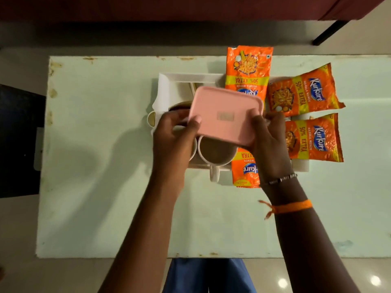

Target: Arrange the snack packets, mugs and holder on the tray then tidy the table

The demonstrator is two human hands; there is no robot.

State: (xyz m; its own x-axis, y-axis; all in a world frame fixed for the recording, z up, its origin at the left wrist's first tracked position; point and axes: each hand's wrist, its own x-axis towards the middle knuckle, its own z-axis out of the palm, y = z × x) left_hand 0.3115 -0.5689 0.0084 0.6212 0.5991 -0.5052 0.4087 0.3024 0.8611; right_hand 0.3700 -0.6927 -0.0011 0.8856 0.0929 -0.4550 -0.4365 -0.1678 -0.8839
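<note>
A pink rectangular holder (pixel 224 114) is held with its flat side facing me, above the white tray (pixel 167 85). My left hand (pixel 173 134) grips its left edge and my right hand (pixel 268 136) grips its right edge. Below it on the tray stands a white mug (pixel 213 153) with brown drink, its handle toward me. A second mug (pixel 179 106) shows partly behind my left hand. Several orange snack packets lie on the tray's right side: one at the back (pixel 248 68), two at the right (pixel 304 92) (pixel 315 138), one at the front (pixel 245 168).
The tray sits on a pale table (pixel 105 166) with chipped edges. A dark object (pixel 19 140) stands off the left edge. A dark red sofa (pixel 169 7) runs along the far side, with a black leg (pixel 328 32) at right.
</note>
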